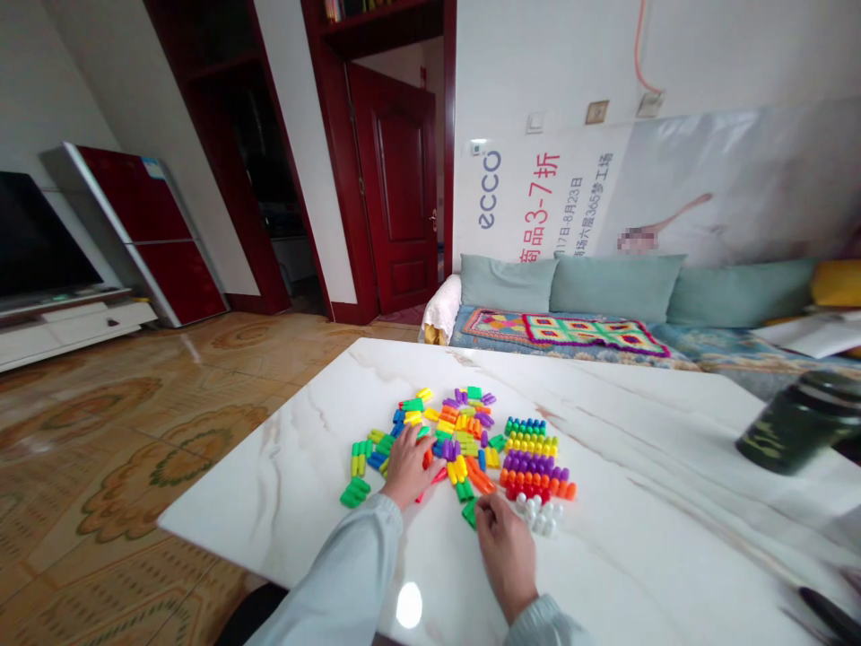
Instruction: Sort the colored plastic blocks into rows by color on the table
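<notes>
Tabletop: white, glossy, marble-like slab with brown and grey veins point(639, 449) (one bright light mirrors in it).
Loose pieces: small, smooth, multicoloured peg-like pieces point(457, 470), scattered mid-table, many side by side; too many to count.
Rows: tight block of round-ended pieces banded blue, green, yellow, purple, orange and red point(531, 462), right of the loose pieces.
Whites: small cluster of glossy white pieces point(540, 514), just below the block.
Left hand point(407, 471): thumb and fingers spread over the loose pieces, touching some.
Right hand point(506, 545): fingers curled together beside a green piece point(469, 514); I cannot tell whether they pinch anything.
Cushions: three, soft teal fabric point(619, 287).
Bottle: one, dark green, cylindrical, capped point(794, 426); contents hidden.
</notes>
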`<state>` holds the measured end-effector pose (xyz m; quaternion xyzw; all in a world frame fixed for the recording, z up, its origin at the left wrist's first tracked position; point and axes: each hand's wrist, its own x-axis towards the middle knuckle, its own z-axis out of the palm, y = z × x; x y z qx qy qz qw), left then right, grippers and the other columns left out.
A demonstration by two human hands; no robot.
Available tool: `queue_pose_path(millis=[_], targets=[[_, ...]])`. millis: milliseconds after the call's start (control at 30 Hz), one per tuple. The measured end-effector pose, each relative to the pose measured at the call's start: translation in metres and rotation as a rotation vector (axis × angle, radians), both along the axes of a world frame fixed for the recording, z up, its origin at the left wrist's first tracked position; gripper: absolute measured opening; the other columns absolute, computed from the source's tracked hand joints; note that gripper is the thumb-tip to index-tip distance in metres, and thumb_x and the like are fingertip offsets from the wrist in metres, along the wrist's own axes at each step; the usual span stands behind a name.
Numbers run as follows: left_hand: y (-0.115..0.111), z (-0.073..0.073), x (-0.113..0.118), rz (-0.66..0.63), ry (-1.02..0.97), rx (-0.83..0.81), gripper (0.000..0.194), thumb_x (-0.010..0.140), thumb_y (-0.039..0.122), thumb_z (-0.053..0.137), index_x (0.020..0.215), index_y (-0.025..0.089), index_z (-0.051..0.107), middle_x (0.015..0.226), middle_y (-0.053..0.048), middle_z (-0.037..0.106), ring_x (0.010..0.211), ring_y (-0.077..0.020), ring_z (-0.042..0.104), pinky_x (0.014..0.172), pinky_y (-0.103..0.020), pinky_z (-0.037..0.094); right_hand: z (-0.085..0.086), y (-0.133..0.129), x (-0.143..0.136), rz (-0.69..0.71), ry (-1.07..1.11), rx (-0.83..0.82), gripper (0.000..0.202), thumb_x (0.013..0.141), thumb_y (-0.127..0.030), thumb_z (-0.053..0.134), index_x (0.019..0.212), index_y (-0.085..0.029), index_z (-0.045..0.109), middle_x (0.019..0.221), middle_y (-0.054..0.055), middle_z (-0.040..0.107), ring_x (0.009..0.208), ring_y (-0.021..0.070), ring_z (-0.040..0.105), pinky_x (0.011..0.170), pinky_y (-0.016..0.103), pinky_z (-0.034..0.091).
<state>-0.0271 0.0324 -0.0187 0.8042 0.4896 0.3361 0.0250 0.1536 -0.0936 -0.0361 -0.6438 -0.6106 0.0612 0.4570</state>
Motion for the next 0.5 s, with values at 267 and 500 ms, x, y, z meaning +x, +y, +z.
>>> queue_pose_path(millis=[267,500], targets=[[-0.035,0.010,-0.009,-0.204,-0.141,0.062,0.018,0.087,0.015,0.058,0.085,0.022,0.074,0.102,-0.008,0.068,0.102,-0.0221,0.063,0.089,-0.040,0.054,0.000,0.000,0.000,0.002,-0.006,0.021,0.019,0.089,-0.027,0.047,0.074,-0.025,0.059,0.058,0.000,0.063,0.049,0.0188,0.061,0.045,0.027,0.038],[-0.042,0.015,-0.009,-0.305,-0.147,0.077,0.019,0.091,0.016,0.053,0.088,0.021,0.071,0.085,-0.006,0.069,0.088,-0.0199,0.062,0.079,-0.035,0.054,-0.003,0.000,-0.001,-0.008,0.013,-0.024,0.016,0.087,-0.024,0.049,0.076,-0.024,0.061,0.060,-0.001,0.064,0.051,0.0181,0.062,0.046,0.026,0.037]])
